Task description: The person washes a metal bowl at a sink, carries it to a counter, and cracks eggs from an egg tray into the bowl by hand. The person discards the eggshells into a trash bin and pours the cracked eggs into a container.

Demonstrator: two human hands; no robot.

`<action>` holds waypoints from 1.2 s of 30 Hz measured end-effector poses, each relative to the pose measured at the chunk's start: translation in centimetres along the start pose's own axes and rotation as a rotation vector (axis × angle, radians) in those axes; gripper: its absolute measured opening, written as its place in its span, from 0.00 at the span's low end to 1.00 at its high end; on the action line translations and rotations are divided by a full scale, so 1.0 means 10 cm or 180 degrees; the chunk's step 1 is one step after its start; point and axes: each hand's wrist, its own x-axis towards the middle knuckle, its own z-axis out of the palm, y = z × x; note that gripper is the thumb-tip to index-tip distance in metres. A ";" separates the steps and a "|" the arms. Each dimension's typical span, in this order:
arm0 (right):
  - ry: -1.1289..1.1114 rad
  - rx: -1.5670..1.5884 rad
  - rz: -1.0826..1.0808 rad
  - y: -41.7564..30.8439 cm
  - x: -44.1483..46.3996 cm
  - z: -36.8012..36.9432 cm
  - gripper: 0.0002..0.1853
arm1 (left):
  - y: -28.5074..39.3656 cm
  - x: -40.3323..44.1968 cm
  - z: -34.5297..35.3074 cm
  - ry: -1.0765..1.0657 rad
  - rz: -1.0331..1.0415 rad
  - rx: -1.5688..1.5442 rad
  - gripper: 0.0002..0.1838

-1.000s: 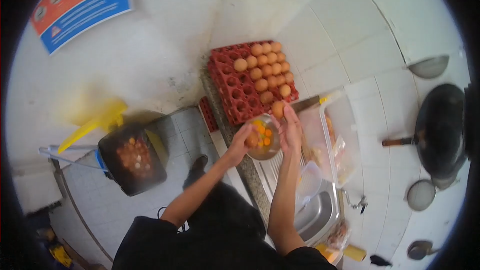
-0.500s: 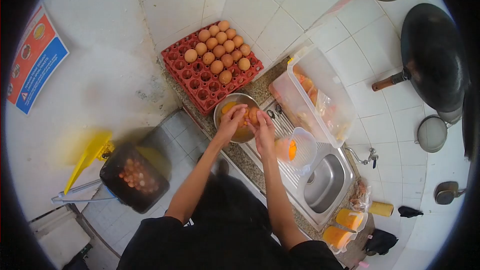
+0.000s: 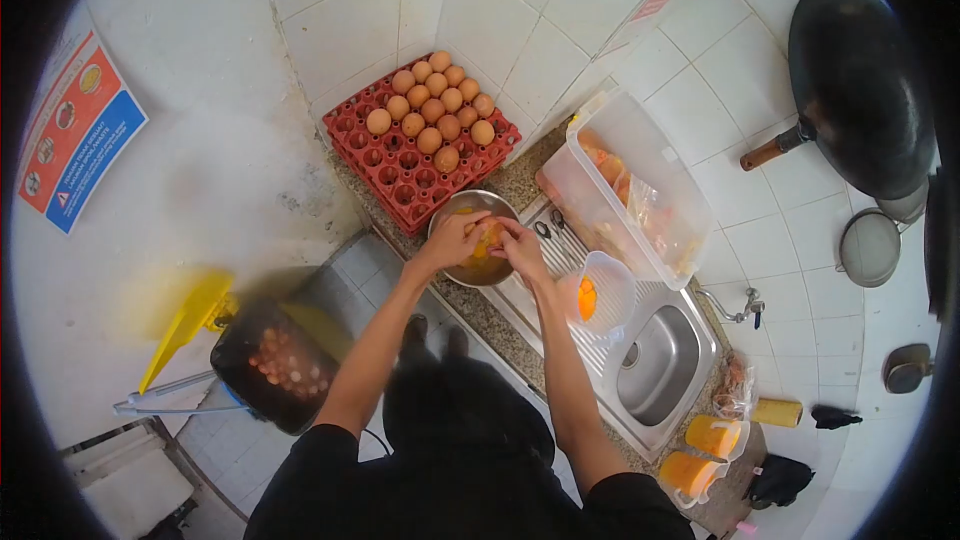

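Observation:
Over a metal bowl (image 3: 448,275), my left hand (image 3: 455,240) and my right hand (image 3: 520,248) meet with their fingertips close together. Both are closed around a brown egg (image 3: 490,233) that looks cracked; orange-yellow shows between the fingers. Part of the shell is hidden by the fingers, so its halves are hard to tell apart. Yellow egg content lies in the bowl. Just behind the bowl stands a stack of red egg trays (image 3: 385,175), with several brown eggs (image 3: 432,110) in the top one and many bare cups.
To the right are a clear plastic jug (image 3: 612,290) with orange content, a large plastic bin (image 3: 690,210) holding bags, and a steel sink (image 3: 655,360). Two orange-filled containers (image 3: 712,435) stand nearby. At lower left, a black bin (image 3: 235,365) holds eggshells. A wok (image 3: 860,90) hangs on the wall.
My hands have drawn closer together over the bowl, and the egg between them now shows more yellow. The camera view has shifted slightly.

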 end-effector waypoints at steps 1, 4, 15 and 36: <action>-0.0054 -0.0141 -0.0168 0.05 0.03 -0.03 0.20 | 0.02 0.01 -0.03 0.0019 -0.0024 0.0124 0.18; -0.0090 -0.1050 -0.1030 0.06 0.06 -0.11 0.20 | -0.09 0.02 -0.02 0.0337 0.0793 0.0170 0.17; 0.1220 -0.0581 -0.1765 -0.16 -0.38 0.31 0.28 | 0.22 -0.18 0.18 0.0672 -0.0852 -0.2590 0.19; 0.0792 -0.3288 -0.3106 -1.53 1.40 0.97 0.10 | -2.70 -4.67 -1.65 0.4607 -0.2834 0.0464 0.29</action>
